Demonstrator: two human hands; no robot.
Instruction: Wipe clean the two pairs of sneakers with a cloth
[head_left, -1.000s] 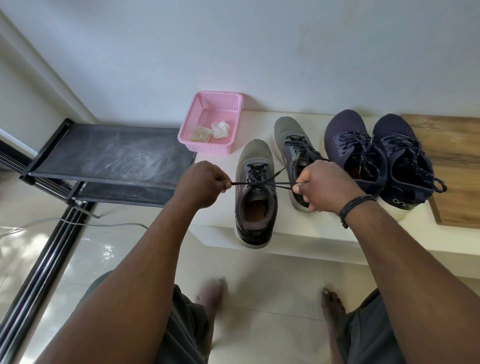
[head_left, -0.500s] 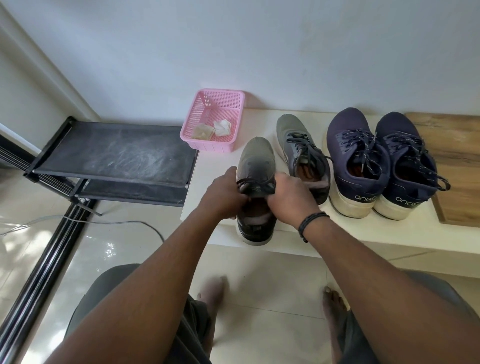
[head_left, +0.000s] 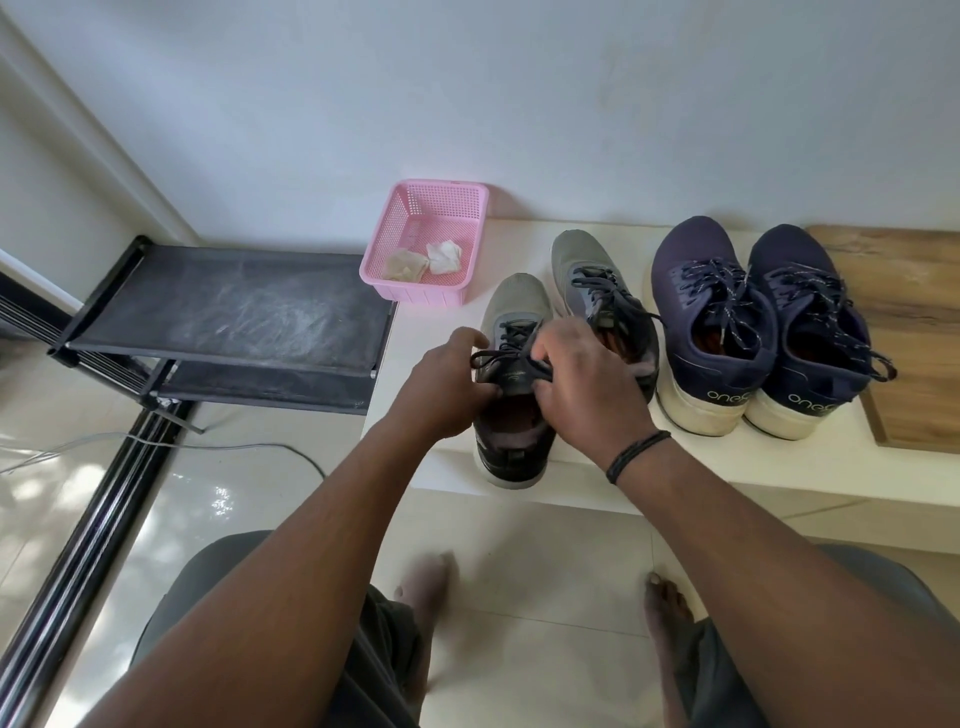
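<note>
Head view: four sneakers stand on the white worktop (head_left: 431, 317). The near grey sneaker (head_left: 511, 312) has its heel over the front edge; the left hand (head_left: 449, 387) and right hand (head_left: 582, 384) pinch its laces (head_left: 511, 340). Its mate (head_left: 587, 270) is partly hidden. Two navy sneakers (head_left: 696, 291) sit right. Two cloths (head_left: 423, 260) lie in the pink basket (head_left: 470, 218).
</note>
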